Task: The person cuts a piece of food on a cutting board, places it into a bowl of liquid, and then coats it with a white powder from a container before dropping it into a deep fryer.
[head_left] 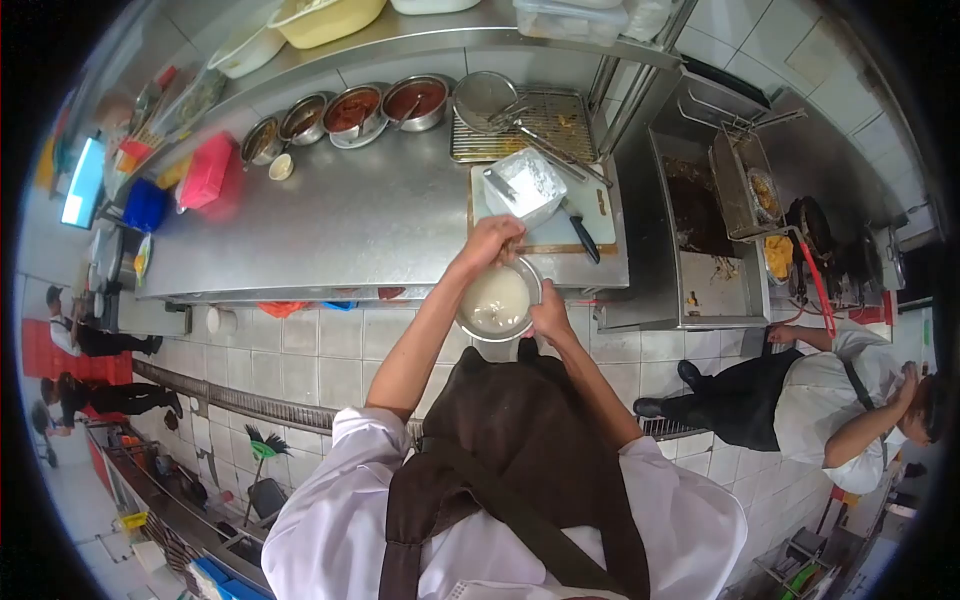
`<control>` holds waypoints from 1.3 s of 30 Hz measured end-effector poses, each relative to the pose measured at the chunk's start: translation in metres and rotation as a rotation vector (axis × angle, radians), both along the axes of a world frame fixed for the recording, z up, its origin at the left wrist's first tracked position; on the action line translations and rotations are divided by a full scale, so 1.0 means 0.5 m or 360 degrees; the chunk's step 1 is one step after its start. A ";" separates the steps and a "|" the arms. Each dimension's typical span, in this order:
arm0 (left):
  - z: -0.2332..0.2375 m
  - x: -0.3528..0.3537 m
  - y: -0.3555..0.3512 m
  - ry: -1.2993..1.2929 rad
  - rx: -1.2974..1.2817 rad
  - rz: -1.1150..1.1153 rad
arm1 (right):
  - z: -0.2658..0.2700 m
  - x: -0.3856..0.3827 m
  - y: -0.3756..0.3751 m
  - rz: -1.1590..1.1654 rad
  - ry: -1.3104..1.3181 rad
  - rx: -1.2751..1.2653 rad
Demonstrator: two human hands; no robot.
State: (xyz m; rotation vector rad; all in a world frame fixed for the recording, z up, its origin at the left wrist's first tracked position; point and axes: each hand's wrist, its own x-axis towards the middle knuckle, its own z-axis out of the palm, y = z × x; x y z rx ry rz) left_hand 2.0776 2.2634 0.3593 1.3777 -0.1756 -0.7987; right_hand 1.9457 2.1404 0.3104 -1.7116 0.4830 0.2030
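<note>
A round metal bowl (537, 272) of pale, creamy batter (497, 300) is held in front of my apron, just off the counter's front edge. My right hand (550, 312) grips its right rim. Above the far side of the bowl is my left hand (493, 243), its fingers pinched together; what they hold, if anything, is too small to name. Just beyond it stands a white square tub (545, 192) of white powder, with a flat metal tool (499, 186) in it. The tub rests on a white cutting board (596, 207) beside a black-handled knife (583, 236).
Metal pots of red sauce (416, 98) line the back of the steel counter (380, 220), near a wire rack (565, 118) with a strainer (484, 100) and tongs (562, 152). A fryer (690, 195) stands right. Another person (815, 395) works there, holding a red-handled basket (815, 285).
</note>
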 end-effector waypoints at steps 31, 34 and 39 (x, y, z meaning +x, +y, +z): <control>-0.137 -0.126 -0.029 -0.1383 0.1222 -0.0601 | -0.004 0.077 -0.105 0.0162 0.0090 0.0041; -0.126 -0.102 -0.041 -0.0890 0.1122 -0.0866 | -0.014 0.081 -0.112 0.0150 0.0069 0.0033; -0.145 -0.090 -0.048 -0.0274 0.0684 -0.0843 | -0.020 0.083 -0.116 0.0123 0.0029 0.0078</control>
